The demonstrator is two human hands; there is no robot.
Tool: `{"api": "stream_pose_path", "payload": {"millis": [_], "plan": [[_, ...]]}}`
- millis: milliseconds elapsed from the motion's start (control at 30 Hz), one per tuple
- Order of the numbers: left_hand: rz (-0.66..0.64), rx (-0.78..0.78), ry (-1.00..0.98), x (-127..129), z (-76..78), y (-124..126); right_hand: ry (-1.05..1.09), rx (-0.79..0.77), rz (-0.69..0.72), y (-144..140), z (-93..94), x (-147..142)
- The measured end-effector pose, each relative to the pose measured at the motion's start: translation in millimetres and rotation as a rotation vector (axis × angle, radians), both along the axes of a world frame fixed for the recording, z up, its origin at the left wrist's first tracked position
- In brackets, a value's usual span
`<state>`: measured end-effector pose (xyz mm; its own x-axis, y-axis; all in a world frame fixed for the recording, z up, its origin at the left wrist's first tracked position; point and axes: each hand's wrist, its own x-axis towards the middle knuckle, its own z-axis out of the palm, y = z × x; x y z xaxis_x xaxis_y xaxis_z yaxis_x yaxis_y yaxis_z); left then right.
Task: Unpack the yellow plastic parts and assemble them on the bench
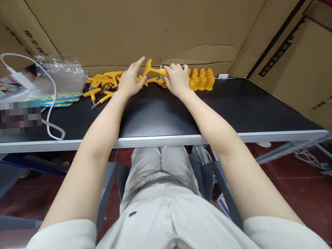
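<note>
Head view shows you seated at a black counter [159, 113] with a pale metal front edge, cardboard walls rising close behind it. Your right hand [177, 79] is curled around an orange plastic piece [153, 69]; that grip is closed on its ribbed stem, and the flared, fin-like end sticks out to the left of your fingers, lifted a little above the counter. Your fingers cover the other end, so you cannot see how it finishes.

Just right of the grip, touching the back of your hand, stands a tight cluster of orange parts [202, 79], upright and packed in rows; their shapes blur together. Left of the grip, your left hand [130, 81] lies flat and spread, fingers loose and holding nothing, resting over a loose pile of orange keychain pieces [102, 85] with small metal chains trailing toward you. The hand hides the near part of that pile.

Farther left of the grip sit a crumpled clear plastic bag [61, 75], some colourful printed cards [56, 99] beneath it, and a white cable [51, 110] looping across the counter. A blurred patch covers something at the far left edge.
</note>
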<state>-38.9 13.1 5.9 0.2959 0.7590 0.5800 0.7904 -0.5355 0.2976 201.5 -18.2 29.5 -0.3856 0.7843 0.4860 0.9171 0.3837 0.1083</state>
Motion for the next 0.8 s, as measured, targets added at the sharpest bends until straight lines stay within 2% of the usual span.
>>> {"api": "stream_pose_path", "payload": {"millis": [100,233,367,467,667,800], "plan": [[0.087,0.057,-0.061,13.4,-0.6,0.6,0.015,0.049,0.100,1.0,2.1,2.5],[0.127,0.115,-0.119,12.3,-3.0,7.6,0.019,0.100,0.151,9.4,-1.8,5.4],[0.160,0.076,-0.071,11.9,-2.3,6.5,0.054,0.144,0.183,19.9,-8.8,6.3],[0.169,0.065,-0.052,20.4,1.8,-3.9,0.110,0.166,0.185,15.3,-5.2,4.4],[0.178,-0.021,-0.069,30.8,13.7,-25.9,-0.001,-0.012,0.070,-19.1,16.1,-1.2],[0.134,-0.058,-0.094,28.8,15.4,-27.7,-0.025,-0.068,0.080,-20.9,15.3,-2.6]]}}
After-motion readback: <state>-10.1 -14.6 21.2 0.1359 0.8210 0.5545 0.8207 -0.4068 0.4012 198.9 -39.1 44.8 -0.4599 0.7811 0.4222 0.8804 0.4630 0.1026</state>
